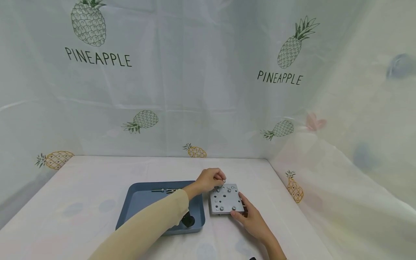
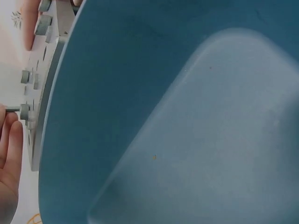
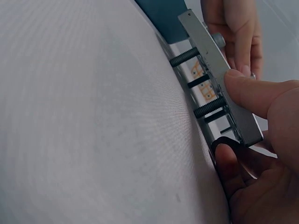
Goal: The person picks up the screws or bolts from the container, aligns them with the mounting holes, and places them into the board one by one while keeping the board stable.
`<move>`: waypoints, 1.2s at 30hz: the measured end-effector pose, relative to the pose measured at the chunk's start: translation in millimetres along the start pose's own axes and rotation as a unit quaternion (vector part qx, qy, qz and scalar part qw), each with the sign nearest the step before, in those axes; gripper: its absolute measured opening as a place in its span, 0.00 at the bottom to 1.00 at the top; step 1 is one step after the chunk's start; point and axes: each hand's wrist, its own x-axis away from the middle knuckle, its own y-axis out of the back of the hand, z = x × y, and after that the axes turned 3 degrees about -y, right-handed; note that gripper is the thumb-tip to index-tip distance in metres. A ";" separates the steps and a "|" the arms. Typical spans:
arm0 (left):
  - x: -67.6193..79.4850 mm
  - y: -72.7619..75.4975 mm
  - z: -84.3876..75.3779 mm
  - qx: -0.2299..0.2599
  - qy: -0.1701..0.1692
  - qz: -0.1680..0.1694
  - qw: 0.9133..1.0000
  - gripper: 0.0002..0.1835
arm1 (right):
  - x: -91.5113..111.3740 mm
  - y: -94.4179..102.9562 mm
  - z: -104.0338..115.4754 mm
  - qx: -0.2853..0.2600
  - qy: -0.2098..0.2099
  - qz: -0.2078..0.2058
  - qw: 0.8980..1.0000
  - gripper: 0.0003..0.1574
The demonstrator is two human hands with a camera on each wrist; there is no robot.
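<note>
A silver metal plate [image 1: 226,199] with several holes and socket-head bolts [image 3: 210,107] lies right of the tray; the bolt shafts stick out beneath it. Its right front corner is gripped by my right hand [image 1: 254,221], thumb on the edge, other fingers beneath. At the plate's far edge my left hand [image 1: 211,179] pinches a thin metal rod [image 2: 13,108] with a small bright end. The rod runs toward a bolt head [image 2: 24,112]; whether it sits in that head or passes behind it, I cannot tell. Fingers hide part of the rod.
A blue tray [image 1: 136,206] stands left of the plate, under my left forearm. Loose bolts [image 1: 157,190] lie near its far side, and a black object [image 1: 188,219] shows at its near right. A pineapple-print curtain [image 1: 208,90] hangs behind the white-covered table [image 1: 97,180].
</note>
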 end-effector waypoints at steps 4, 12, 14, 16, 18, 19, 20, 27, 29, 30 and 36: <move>-0.5 -2.6 -0.8 -0.005 0.007 -0.001 1.000 0.06 | -1.1 -0.3 -0.8 0.003 0.000 0.001 1.000 0.59; -1.0 -4.7 -2.5 -0.024 0.003 -0.005 1.000 0.05 | 1.0 1.7 0.7 0.009 0.017 0.002 1.000 0.58; -1.3 -5.1 -1.8 -0.025 0.004 -0.003 1.000 0.05 | 1.5 2.0 1.5 0.005 0.018 0.003 1.000 0.58; -1.3 -5.3 -1.0 -0.023 0.004 -0.001 1.000 0.05 | 1.4 1.7 1.4 0.001 0.015 0.003 1.000 0.58; -1.6 -5.6 -0.1 -0.023 0.003 0.001 1.000 0.05 | 0.9 1.3 1.0 0.002 0.011 0.002 1.000 0.58; -1.7 -5.7 0.3 -0.024 0.002 0.003 1.000 0.05 | 0.8 1.1 0.7 0.005 0.010 0.002 1.000 0.59; -1.7 -5.9 0.8 -0.026 0.001 0.004 1.000 0.05 | 0.4 0.8 0.2 0.005 0.009 0.001 1.000 0.59; -1.9 -8.5 3.0 -0.045 -0.009 0.005 0.999 0.05 | -0.6 0.6 -1.3 0.008 0.004 0.000 1.000 0.59; -1.9 -8.7 3.2 -0.047 -0.013 0.006 0.999 0.05 | 0.4 0.8 -0.5 0.006 0.005 0.000 1.000 0.59; -1.8 -8.7 3.2 -0.047 -0.014 0.006 0.999 0.05 | 0.9 1.0 -0.1 0.006 0.005 0.000 1.000 0.59; -0.6 -6.5 3.9 -0.050 -0.026 0.018 0.998 0.07 | 2.7 1.3 1.5 -0.001 0.010 0.001 1.000 0.58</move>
